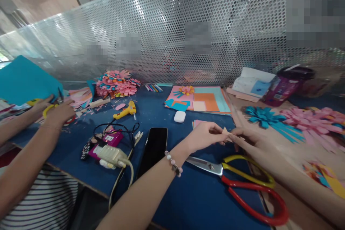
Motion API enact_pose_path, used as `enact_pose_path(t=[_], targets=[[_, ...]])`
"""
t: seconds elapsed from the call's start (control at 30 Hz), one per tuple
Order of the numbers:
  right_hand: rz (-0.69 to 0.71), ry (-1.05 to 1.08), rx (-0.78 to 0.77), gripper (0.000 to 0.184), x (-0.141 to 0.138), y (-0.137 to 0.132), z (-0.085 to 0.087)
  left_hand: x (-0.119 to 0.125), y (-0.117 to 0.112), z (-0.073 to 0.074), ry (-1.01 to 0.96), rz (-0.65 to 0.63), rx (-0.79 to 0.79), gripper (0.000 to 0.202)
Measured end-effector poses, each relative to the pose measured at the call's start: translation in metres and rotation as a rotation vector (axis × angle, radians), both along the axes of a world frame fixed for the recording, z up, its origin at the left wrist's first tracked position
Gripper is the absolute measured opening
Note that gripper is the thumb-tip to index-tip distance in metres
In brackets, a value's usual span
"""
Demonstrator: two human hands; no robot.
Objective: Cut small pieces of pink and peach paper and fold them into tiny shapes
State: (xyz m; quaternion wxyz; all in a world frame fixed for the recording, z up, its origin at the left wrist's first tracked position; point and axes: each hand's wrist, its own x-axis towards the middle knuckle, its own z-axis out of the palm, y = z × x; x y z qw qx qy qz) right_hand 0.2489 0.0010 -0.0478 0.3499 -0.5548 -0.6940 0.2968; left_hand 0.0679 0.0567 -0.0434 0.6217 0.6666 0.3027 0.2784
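A small cream piece of paper, seemingly folded to a point, is pinched between my two hands. My left hand grips it from the left with thumb and fingers together. On its other side, the fingers of my right hand close on the same piece. Just below lies a large pair of scissors with one yellow and one red handle, its blades pointing left. Partly hidden behind my left hand is a small stack of coloured paper.
Left of my arm lie a phone, a power strip with cables and a yellow glue gun. Coloured sheets lie behind my hands, paper flowers to the right. A co-worker's hands cut blue paper with scissors.
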Motion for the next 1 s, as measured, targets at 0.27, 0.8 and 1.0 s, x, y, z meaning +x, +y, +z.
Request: enact_pose_path(t=[0.27,0.8,1.0], targets=[[0.026,0.081,-0.045,0.030,-0.0015,-0.0018,0.0004,-0.0002,-0.0022,0.0032,-0.018,-0.011,-0.012,0.020],[0.065,0.036,-0.029,0.025,0.0007,-0.0027,-0.0002,-0.0013,-0.0039,0.0083,0.027,-0.057,-0.010,0.023],[0.053,-0.005,0.010,0.025,0.0000,-0.0044,0.0018,0.0002,-0.0023,0.0043,0.017,-0.061,-0.004,0.022]])
